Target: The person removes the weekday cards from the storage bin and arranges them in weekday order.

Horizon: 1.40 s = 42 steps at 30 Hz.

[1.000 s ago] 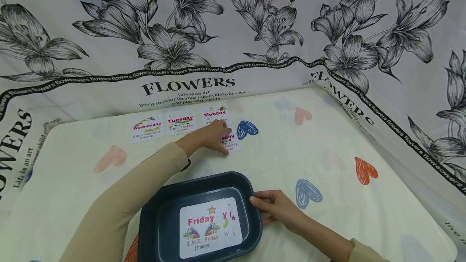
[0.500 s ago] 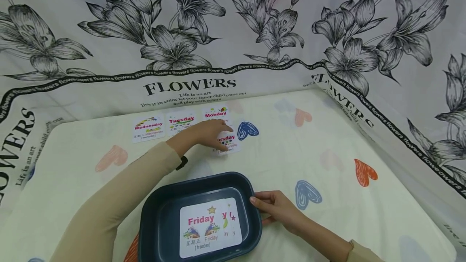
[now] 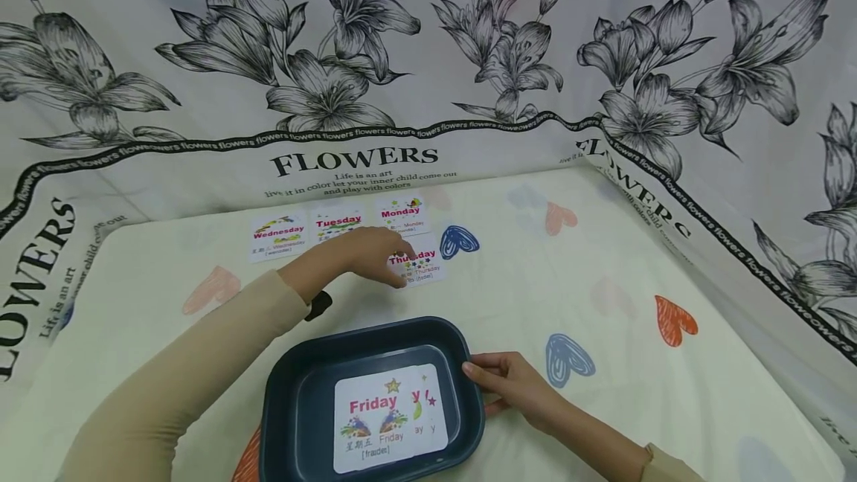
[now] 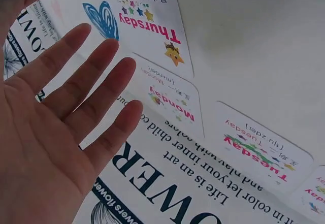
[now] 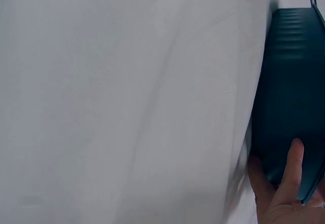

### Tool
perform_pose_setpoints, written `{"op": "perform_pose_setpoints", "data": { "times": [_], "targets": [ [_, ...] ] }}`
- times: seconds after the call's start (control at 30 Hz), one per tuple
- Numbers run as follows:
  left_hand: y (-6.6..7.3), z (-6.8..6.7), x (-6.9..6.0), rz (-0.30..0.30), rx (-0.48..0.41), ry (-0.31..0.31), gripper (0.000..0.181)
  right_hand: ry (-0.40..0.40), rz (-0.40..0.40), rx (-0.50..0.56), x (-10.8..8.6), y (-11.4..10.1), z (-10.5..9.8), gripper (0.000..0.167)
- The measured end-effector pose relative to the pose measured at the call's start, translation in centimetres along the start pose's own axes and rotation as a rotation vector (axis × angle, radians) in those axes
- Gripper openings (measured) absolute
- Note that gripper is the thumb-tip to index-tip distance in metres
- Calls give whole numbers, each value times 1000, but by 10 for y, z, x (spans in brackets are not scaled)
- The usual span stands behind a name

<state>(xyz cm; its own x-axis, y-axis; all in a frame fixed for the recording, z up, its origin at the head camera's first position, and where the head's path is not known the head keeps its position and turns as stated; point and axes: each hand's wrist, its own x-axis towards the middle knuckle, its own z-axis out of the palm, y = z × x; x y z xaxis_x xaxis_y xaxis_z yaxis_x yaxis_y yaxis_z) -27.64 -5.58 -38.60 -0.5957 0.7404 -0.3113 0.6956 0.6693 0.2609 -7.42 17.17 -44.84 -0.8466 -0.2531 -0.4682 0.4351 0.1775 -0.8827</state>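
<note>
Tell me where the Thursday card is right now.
In the head view, the Thursday card lies just below the Monday card and left of a blue heart, its left side partly hidden by the left hand.

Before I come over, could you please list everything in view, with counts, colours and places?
tray: one, dark blue, front centre
Friday card: one, white, inside the tray
other tray cards: number unclear, white, at the Friday card's right
Wednesday, Tuesday and Monday cards: three, white, far row
Thursday card: one, white, in front of Monday's
heart-print cloth: one, cream, underneath all these
flower-print cloth: one, white and black, behind
sleeves: two, beige, on the arms
wrist item: one, black, at the left wrist
left grip: one, bare, over the Thursday card's left side
right grip: one, bare, holding the tray's right side
</note>
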Motion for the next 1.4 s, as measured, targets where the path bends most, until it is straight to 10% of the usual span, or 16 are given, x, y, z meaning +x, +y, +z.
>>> {"op": "perform_pose_setpoints", "data": {
  "times": [0.23, 0.6, 1.4],
  "targets": [
    [-4, 1, -23, -21, -18, -110, 43, 13, 7, -15, 0, -1, 0, 62],
    [-10, 3, -58, -40, -76, -119, 37, -26, -9, 25, -1, 0, -2, 61],
    [-2, 15, -127, -25, -154, 150, 33, -46, -11, 26, -1, 0, -2, 62]
  ]
}}
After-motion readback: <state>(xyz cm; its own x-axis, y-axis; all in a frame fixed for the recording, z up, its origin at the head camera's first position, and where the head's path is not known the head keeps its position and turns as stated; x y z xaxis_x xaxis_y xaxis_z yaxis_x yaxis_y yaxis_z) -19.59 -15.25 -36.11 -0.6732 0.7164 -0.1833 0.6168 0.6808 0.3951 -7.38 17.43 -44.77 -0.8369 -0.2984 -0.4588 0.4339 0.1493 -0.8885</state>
